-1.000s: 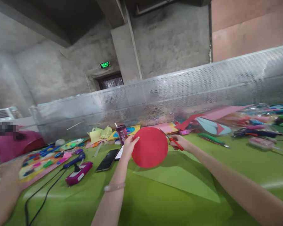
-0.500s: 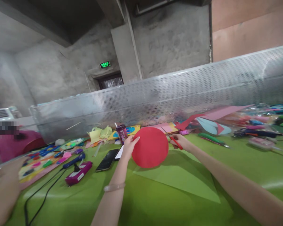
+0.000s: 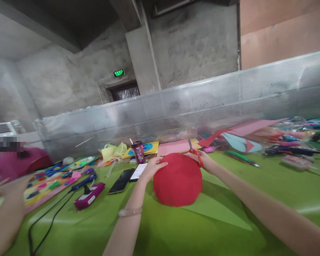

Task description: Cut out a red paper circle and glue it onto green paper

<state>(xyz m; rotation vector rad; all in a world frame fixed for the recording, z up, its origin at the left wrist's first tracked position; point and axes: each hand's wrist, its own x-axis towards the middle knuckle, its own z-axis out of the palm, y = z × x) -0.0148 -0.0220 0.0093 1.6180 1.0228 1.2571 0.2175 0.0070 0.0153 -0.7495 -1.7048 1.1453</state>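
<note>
A round sheet of red paper (image 3: 177,182) is held up over the green table, bowed slightly. My left hand (image 3: 151,170) pinches it at its upper left edge, thumb on the near face. My right hand (image 3: 207,163) is closed around red-handled scissors (image 3: 196,157), whose blades point up and away from me. That hand is at the paper's upper right edge, and its fingertips seem to touch the sheet. Beneath the red paper lies a light green paper sheet (image 3: 226,212), partly covered by it.
Two phones, one dark (image 3: 121,182) and one lit (image 3: 139,172), lie left of my left hand. Nearby are a purple power strip (image 3: 89,196) with black cables and a drink cup (image 3: 138,152). A green cutter (image 3: 241,158) is at right. Another person's arm (image 3: 9,209) shows at far left.
The red paper has come lower and nearer, shifting slightly right, and now bows. My right hand has moved to its upper edge, with the scissors turned more upright.
</note>
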